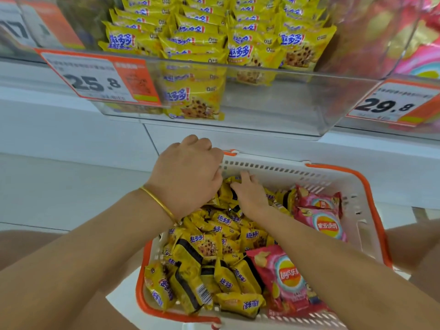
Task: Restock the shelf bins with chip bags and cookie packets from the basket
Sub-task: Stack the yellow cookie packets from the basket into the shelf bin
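Forearms (83,246) are stretching into the basket (273,166), heaped with cookie packets (204,246) and chip bags (285,275); the bin (273,103) above it is sitting part-filled. Right hand (250,194) is spreading flat on packets; left hand (188,172) is curling, grip hidden.

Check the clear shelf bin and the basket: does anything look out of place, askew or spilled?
Mildly, yes. In the clear plastic shelf bin, a few yellow cookie packets lie loose at the front, ahead of the neat rows. Those in the white-and-orange basket are jumbled. Nothing looks spilled or torn.
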The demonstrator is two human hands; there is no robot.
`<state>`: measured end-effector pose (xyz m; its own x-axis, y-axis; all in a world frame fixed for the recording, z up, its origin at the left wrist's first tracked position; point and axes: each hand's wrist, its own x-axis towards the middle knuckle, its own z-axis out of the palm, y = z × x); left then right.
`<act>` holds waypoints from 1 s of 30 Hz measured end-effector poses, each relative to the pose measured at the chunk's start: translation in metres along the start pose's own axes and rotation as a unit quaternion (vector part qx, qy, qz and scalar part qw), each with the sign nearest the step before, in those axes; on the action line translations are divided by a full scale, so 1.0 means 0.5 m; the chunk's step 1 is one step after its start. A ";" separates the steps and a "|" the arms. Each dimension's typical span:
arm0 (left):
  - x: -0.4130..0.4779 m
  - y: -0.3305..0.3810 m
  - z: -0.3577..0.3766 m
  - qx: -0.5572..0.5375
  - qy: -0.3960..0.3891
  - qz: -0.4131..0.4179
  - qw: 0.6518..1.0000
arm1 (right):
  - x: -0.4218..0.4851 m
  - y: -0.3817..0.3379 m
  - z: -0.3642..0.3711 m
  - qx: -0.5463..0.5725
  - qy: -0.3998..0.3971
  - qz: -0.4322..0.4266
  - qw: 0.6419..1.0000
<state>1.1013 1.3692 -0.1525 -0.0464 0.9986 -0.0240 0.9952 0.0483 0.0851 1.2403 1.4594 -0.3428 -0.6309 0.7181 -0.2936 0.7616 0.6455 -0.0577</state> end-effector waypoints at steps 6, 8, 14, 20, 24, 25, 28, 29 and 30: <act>0.007 0.000 0.005 0.015 -0.019 -0.004 1.000 | -0.008 0.012 -0.009 -0.031 0.053 -0.048 0.997; 0.012 -0.001 0.004 0.014 -0.038 -0.002 0.999 | -0.027 0.020 -0.045 0.105 0.084 -0.063 0.989; 0.028 0.011 0.010 -0.166 -0.135 -0.053 0.975 | -0.141 0.021 -0.214 0.501 0.023 -0.029 0.865; 0.033 0.035 -0.027 -0.379 -0.102 -0.063 0.918 | -0.216 0.021 -0.311 0.610 0.044 -0.031 0.790; 0.013 0.048 -0.106 -0.428 -0.024 -0.007 0.903 | -0.249 0.030 -0.407 0.583 0.014 -0.060 0.810; 0.011 0.048 -0.132 -0.434 0.005 0.002 0.901 | -0.256 0.029 -0.446 0.566 0.019 -0.074 0.821; 0.024 0.033 -0.210 -0.486 0.170 -0.044 0.856 | -0.265 0.018 -0.577 0.512 0.107 -0.101 0.846; 0.034 0.022 -0.229 -0.491 0.245 -0.065 0.833 | -0.258 0.017 -0.616 0.500 0.149 -0.102 0.847; 0.046 0.009 -0.241 -0.459 0.308 -0.074 0.830 | -0.247 0.015 -0.649 0.482 0.194 -0.099 0.849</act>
<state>1.0942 1.3946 -0.0327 -0.4791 0.7873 0.3880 0.5027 -0.1163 0.8566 1.2760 1.4600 0.0028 -0.6198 0.7725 0.1384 0.2848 0.3857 -0.8776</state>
